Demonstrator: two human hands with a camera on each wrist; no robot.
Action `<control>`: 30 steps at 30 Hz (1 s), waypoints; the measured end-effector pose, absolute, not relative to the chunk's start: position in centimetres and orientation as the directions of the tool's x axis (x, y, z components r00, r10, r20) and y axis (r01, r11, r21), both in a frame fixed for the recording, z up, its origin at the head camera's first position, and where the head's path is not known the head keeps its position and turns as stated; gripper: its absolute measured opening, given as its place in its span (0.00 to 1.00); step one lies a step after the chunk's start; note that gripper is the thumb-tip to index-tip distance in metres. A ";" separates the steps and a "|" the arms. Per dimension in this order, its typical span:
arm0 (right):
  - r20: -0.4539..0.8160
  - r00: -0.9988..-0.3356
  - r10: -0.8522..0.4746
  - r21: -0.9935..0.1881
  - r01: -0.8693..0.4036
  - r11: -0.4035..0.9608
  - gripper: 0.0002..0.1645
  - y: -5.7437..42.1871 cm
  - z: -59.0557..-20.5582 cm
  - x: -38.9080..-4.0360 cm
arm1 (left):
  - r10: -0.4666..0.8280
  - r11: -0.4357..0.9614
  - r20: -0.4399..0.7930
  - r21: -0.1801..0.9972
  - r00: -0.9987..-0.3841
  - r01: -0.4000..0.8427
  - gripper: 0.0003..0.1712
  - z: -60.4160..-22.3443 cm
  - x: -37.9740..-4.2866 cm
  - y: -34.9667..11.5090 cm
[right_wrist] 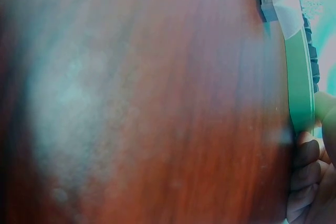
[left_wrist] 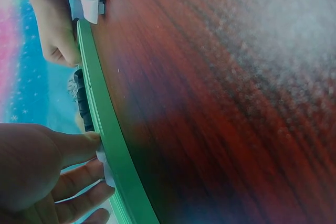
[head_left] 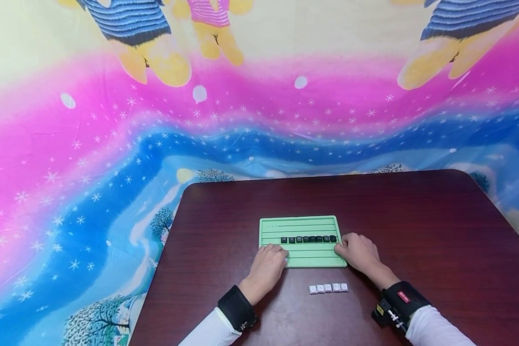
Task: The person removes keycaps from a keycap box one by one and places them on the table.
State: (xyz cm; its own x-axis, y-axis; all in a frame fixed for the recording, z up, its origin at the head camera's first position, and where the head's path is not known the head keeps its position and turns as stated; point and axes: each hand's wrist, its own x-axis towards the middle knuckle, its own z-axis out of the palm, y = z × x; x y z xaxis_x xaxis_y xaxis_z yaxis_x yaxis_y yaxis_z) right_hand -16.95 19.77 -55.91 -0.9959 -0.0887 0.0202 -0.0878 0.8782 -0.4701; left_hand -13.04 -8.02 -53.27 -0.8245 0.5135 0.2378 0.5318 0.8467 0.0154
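Green tray (head_left: 315, 259) lies flat on the bench (head_left: 441, 226), between the two hands. Left hand (head_left: 265, 266) over its near left part, thumb and fingers pinching a white keycap (left_wrist: 108, 176) at the tray's near side; lettering on it hidden. Right hand (head_left: 361, 252) clamped on the tray's right edge, thumb on top, fingers curled at the side. The hands are well apart, the tray's middle showing between them.

Tray's far edge sits near the bench's far edge, with a strip of dark red wood between. Bench surface runs wide to the right of the right hand, less so to the left of the tray.

Row of eight black keycaps (head_left: 306, 239) in a groove across the tray, its right end close to the right thumb. Row of five white keycaps (head_left: 327, 288) on the bench just off the tray's near edge, between the forearms; marks too small to read. Patterned cloth (head_left: 285, 115) hangs behind the bench
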 end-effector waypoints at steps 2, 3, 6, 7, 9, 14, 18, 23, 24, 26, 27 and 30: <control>0.023 -0.996 -0.088 -0.469 -0.089 0.878 0.20 19.8 -55.9 -17.0 | 0.516 0.846 0.234 0.011 -0.824 0.533 0.03 -53.2 -13.0 -8.0; 0.025 -0.996 -0.088 -0.469 -0.090 0.879 0.20 19.8 -55.9 -17.0 | 0.517 0.846 0.232 0.009 -0.824 0.534 0.03 -53.2 -13.0 -8.0; 0.026 -0.996 -0.088 -0.466 -0.090 0.880 0.20 19.7 -55.9 -16.9 | 0.519 0.845 0.234 0.004 -0.822 0.535 0.02 -53.1 -12.9 -7.9; 0.026 -0.996 -0.088 -0.465 -0.090 0.881 0.20 19.7 -55.9 -16.9 | 0.520 0.844 0.237 0.003 -0.821 0.536 0.02 -53.1 -12.9 -7.9; 0.026 -0.996 -0.088 -0.467 -0.090 0.880 0.20 19.7 -55.9 -16.9 | 0.519 0.844 0.244 0.001 -0.819 0.536 0.02 -53.0 -12.9 -7.9; 0.022 -0.996 -0.088 -0.473 -0.088 0.876 0.20 19.7 -55.8 -16.9 | 0.522 0.843 0.256 -0.005 -0.814 0.539 0.03 -53.1 -13.0 -7.9; 0.015 -0.996 -0.088 -0.475 -0.085 0.876 0.20 19.7 -55.7 -16.8 | 0.524 0.840 0.261 -0.003 -0.811 0.543 0.03 -53.0 -13.0 -7.9; 0.020 -0.996 -0.090 -0.474 -0.089 0.876 0.20 19.7 -55.7 -16.8 | 0.529 0.835 0.269 0.005 -0.805 0.550 0.02 -52.9 -13.0 -7.9; 0.019 -0.996 -0.090 -0.474 -0.088 0.876 0.20 19.7 -55.7 -16.9 | 0.530 0.834 0.273 0.005 -0.803 0.552 0.02 -52.8 -13.0 -7.9; 0.019 -0.996 -0.089 -0.472 -0.088 0.877 0.20 19.7 -55.8 -16.9 | 0.533 0.831 0.280 0.003 -0.799 0.556 0.02 -52.7 -13.0 -7.9; 0.019 -0.996 -0.089 -0.470 -0.088 0.878 0.20 19.8 -55.8 -16.9 | 0.534 0.831 0.283 0.003 -0.797 0.557 0.02 -52.7 -13.1 -7.8; 0.023 -0.996 -0.090 -0.465 -0.090 0.881 0.20 19.8 -55.9 -17.0 | 0.535 0.829 0.282 0.004 -0.796 0.559 0.02 -52.5 -13.0 -7.8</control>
State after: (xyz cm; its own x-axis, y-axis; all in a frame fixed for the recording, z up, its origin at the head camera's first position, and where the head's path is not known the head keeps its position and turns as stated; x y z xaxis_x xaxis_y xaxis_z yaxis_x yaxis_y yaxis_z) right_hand -17.00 19.79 -55.90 -0.9957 -0.0898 0.0229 -0.0901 0.8810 -0.4645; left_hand -13.04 -7.85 -52.52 -0.7962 0.5353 0.2820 0.5590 0.8291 0.0043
